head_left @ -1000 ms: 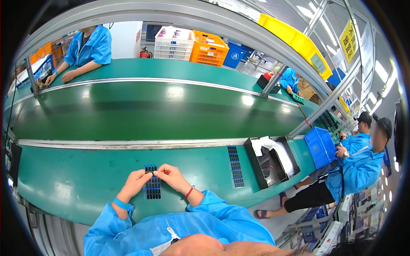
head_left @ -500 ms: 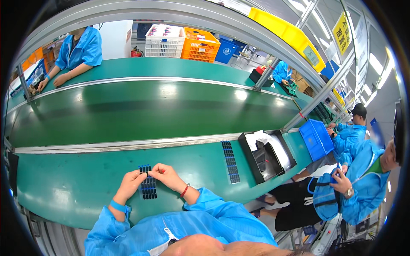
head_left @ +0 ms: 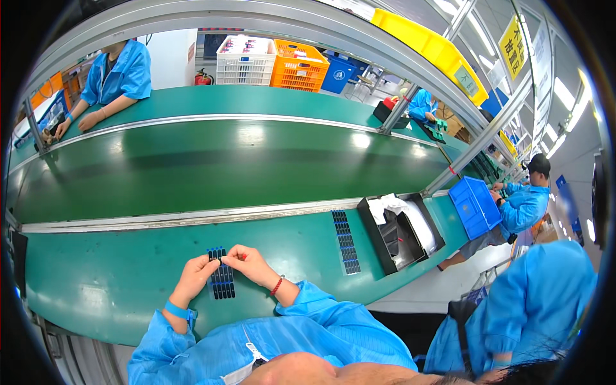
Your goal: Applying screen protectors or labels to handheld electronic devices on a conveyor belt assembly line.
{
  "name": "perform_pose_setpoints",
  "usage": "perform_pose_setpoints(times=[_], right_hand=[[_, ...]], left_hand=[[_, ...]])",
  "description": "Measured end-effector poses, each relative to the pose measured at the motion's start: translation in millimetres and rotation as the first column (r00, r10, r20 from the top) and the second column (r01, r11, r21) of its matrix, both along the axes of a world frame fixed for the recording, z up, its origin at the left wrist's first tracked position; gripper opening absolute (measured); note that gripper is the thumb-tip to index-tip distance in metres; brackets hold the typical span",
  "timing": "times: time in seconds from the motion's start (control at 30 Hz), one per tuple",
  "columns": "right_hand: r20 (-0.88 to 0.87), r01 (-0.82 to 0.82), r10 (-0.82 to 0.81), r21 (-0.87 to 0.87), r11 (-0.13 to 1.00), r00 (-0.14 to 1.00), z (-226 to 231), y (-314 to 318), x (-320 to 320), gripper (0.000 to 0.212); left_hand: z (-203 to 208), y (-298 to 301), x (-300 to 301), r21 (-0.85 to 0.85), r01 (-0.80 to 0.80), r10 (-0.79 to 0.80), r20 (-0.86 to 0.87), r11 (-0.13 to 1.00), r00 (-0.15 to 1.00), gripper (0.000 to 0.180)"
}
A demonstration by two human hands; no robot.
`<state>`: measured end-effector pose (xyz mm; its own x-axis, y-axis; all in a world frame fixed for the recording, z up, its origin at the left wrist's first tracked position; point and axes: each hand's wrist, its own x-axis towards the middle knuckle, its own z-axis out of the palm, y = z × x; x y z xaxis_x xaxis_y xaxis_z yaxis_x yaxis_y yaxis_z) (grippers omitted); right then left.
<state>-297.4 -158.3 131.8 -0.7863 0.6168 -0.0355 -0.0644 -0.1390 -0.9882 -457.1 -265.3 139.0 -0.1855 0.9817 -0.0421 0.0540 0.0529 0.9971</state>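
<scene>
A clear sheet bearing rows of small black strips with blue ends (head_left: pixel 223 290) lies on the green worktop before me. Over its upper half, the fingertips of both hands meet in a pinch. My left hand (head_left: pixel 194 277), with a blue band at the wrist, comes from the left side. From the right comes my right hand (head_left: pixel 253 265), with a red bracelet on its wrist. Whatever sits between the fingertips is small and mostly covered, so I cannot make it out. Another such sheet (head_left: pixel 346 242) lies apart to the right.
A black box (head_left: pixel 434 226) with white wrapping and dark pieces stands right of the second sheet, with a blue bin (head_left: pixel 473 204) beyond. Past a metal rail runs a green conveyor belt (head_left: pixel 192 163). Co-workers in blue stand around; one (head_left: pixel 526 301) is close on my right.
The co-worker near my right has turned and come closer, now filling the lower right. My hands stay almost in place, still pinching over the sheet.
</scene>
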Motion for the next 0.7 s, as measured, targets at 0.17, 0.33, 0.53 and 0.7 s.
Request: perform_pose_setpoints(times=[0.17,0.33,0.53,0.7], right_hand=[[-0.011,0.001,-0.001,-0.013,1.0,1.0,0.3,-0.4,0.5,0.012],[-0.006,-0.009,0.009,-0.006,1.0,1.0,-0.8,0.3,0.4,0.012],[0.002,0.006,-0.007,0.009,1.0,1.0,-0.8,-0.2,0.7,0.012],[0.021,-0.001,0.0,0.017,1.0,1.0,-2.0,0.7,0.6,0.013]], left_hand=[[7.8,-0.1,3.4,0.017,-0.019,0.02,-0.024,1.0,1.0,0.019],[4.8,0.2,1.5,0.008,-0.016,0.016,-0.02,1.0,1.0,0.02],[10.3,-2.3,3.2,0.04,0.007,-0.008,0.041,0.999,0.999,0.018],[9.4,-1.0,3.2,0.024,0.022,-0.022,0.009,0.999,1.0,0.016]])
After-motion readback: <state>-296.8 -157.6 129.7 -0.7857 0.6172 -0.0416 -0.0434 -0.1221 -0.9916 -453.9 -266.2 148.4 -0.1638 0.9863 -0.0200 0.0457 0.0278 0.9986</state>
